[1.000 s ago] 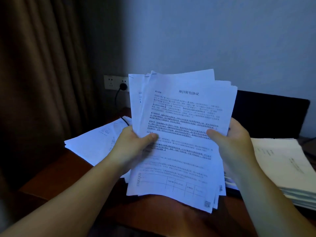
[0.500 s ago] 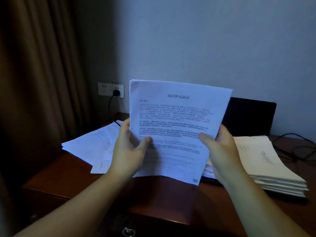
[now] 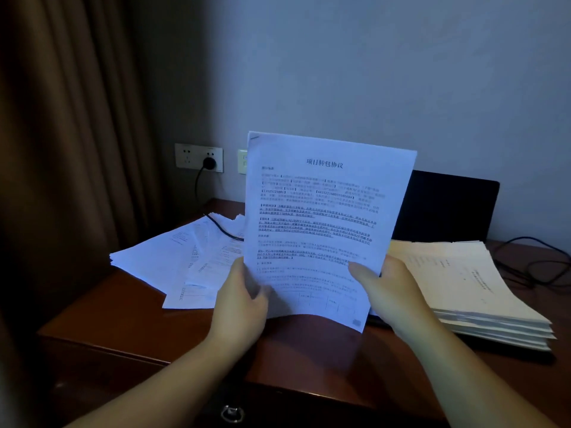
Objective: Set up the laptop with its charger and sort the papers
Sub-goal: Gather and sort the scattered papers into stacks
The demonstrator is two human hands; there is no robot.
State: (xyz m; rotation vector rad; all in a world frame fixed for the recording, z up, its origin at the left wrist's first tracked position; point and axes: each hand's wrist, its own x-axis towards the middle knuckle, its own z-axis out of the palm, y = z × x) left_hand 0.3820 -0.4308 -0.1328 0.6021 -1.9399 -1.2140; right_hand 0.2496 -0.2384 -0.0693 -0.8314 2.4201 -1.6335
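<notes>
I hold a squared-up bundle of printed papers upright over the desk. My left hand grips its lower left edge, thumb in front. My right hand grips its lower right edge, thumb across the page. Behind the bundle stands the open black laptop, its screen dark and its base hidden. A black charger cable runs from a plug in the wall socket across loose sheets toward the laptop.
Loose white sheets lie fanned at the left on the brown wooden desk. A thick, neat paper stack sits at the right. More cables trail at the far right. A brown curtain hangs at the left.
The fanned-out bundle has been squared into a neat one and held farther away, lower toward the desk. Both hands kept their grip on its lower edges.
</notes>
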